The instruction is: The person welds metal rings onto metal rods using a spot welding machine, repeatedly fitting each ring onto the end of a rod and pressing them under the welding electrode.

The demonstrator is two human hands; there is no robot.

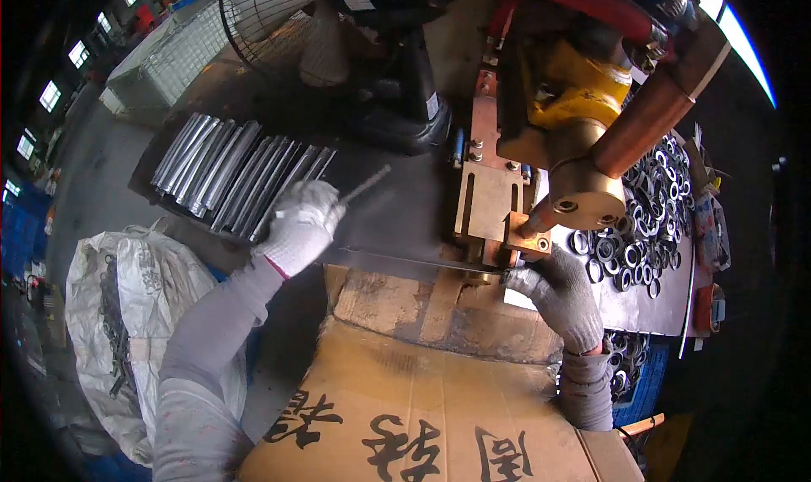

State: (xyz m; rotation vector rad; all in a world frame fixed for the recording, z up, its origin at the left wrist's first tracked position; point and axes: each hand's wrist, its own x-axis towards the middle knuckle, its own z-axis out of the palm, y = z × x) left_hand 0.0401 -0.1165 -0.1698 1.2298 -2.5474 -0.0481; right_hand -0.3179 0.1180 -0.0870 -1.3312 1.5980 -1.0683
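Observation:
My left hand [302, 220], in a white glove, is closed on a thin metal rod [367, 184] that points up and to the right. It is just right of a row of shiny metal bars [228, 174]. My right hand [564, 296], in a grey glove, has its fingers at the right end of a long thin rod [405, 260], close beside the copper block [529, 234] of the machine. The rod's end lies at the lower brass electrode [481, 277]. What the right fingertips grip is partly hidden.
Metal rings [638, 228] are heaped on the right side of the table. A cardboard box [422, 397] stands in front of me. A white sack [135, 288] is at the left, a fan [266, 17] at the back. The machine's copper arm [650, 123] overhangs the work area.

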